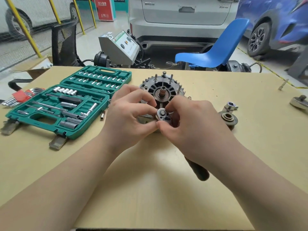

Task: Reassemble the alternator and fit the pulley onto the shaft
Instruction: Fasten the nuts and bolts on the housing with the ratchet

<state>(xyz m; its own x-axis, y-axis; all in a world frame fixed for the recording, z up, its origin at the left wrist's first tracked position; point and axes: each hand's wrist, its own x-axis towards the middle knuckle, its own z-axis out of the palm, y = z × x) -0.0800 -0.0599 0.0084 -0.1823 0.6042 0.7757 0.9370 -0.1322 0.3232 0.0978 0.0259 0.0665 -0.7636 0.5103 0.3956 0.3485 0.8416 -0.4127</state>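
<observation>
A: Risk? Ratchet head (163, 116) could slip off the fastener on the alternator (162, 90); grip is fingertips only, handle (199, 170) lies loose under the right wrist.

B: Fingers?

A: Left hand (128, 114) and right hand (188, 124) both curled, tips pinching the ratchet head from either side. Shaft (162, 90) bare just beyond the fingertips. Pulley (228, 119) on the table right of the right hand, not fitted.

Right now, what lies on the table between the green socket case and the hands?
In the head view, one small socket bit lies there on bare tan table.
</observation>
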